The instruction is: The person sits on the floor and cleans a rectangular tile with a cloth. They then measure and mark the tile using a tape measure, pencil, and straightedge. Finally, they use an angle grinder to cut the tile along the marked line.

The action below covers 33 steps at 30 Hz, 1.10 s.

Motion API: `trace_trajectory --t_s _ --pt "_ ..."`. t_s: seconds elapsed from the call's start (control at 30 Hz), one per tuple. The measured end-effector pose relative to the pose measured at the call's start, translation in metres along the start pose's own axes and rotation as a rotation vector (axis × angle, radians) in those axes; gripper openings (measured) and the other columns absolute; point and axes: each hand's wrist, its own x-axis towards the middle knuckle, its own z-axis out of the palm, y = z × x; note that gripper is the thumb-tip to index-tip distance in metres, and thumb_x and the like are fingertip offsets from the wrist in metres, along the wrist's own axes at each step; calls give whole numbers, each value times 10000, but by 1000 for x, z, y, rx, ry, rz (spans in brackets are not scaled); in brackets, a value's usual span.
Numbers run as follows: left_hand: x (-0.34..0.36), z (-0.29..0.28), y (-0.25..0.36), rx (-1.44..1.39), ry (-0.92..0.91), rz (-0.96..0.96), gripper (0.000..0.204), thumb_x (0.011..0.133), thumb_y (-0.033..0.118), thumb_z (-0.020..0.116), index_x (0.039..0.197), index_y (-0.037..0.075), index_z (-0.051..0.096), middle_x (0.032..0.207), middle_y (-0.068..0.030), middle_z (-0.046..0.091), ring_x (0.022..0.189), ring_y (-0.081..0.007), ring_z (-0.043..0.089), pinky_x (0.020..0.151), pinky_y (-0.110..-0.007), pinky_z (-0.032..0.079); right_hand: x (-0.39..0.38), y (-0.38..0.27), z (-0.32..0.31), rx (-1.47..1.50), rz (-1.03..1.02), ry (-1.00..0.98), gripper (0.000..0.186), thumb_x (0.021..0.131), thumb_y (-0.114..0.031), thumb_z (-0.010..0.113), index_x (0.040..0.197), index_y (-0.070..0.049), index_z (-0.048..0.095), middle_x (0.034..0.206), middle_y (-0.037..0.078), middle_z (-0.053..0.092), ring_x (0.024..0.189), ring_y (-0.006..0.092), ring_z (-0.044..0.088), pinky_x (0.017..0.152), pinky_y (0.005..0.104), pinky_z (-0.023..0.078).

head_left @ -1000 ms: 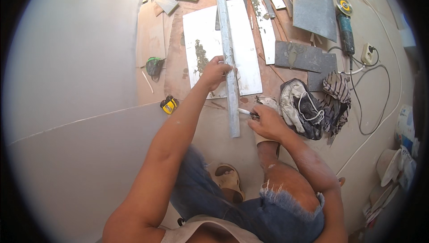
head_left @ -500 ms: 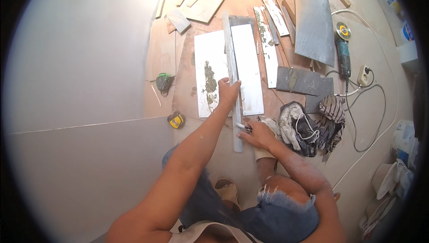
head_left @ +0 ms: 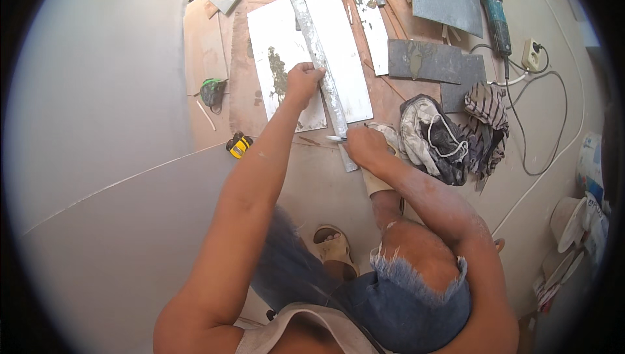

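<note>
A long grey metal straightedge lies lengthwise across two white tiles on a brown board. My left hand presses down on the straightedge near its middle. My right hand grips a small marking tool whose tip touches the near end of the straightedge, at the edge of the right tile. The left tile carries a dark smear of mortar.
A yellow tape measure and a green-black tool lie left of the tiles. Dark grey tile pieces, a pile of rags, an angle grinder with its cord and a socket lie right. My sandalled foot is below.
The view has shifted, so the tiles sit higher in the picture. Both hands stay on the straightedge and marking tool, with the right hand near the straightedge's near end.
</note>
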Motion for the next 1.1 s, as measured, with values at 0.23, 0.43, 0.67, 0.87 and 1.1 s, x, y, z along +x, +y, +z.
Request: trace_trajectory --t_s 0.23,0.43,0.67,0.87,1.1 --pt "14 -13 -5 -63 -96 -64 474 879 133 727 1260 -93 558 1103 -148 673 962 -195 656 838 -334 545 -3 -18 3 -123 -94 34 171 861 -92 579 895 -22 731 936 180 722 855 316 730 704 423 578" --pt "22 -14 -8 18 -115 -90 390 889 131 712 1209 -63 606 1058 -122 694 910 -197 669 802 -339 558 -6 -15 7 -134 -69 30 169 870 -99 571 881 -26 724 903 172 714 829 308 731 699 420 579" --pt "26 -15 -13 -38 -83 -51 290 864 79 711 1105 -66 640 935 -99 700 780 -159 654 671 -286 546 -7 -14 12 -131 -153 111 161 864 -98 569 847 -29 714 845 174 701 791 315 725 669 431 566" --pt "28 -14 -9 27 -137 -79 333 891 92 692 1175 -64 616 1006 -120 691 846 -188 656 752 -318 550 -6 -9 15 -102 -166 135 148 867 -98 544 842 -15 664 821 192 689 727 347 709 633 456 563" --pt "22 -8 -5 160 -63 -27 320 879 91 703 1138 -85 635 927 -114 693 788 -174 647 703 -303 527 -5 -9 17 -109 -156 145 152 855 -97 576 836 -29 710 861 186 707 767 325 722 669 435 561"
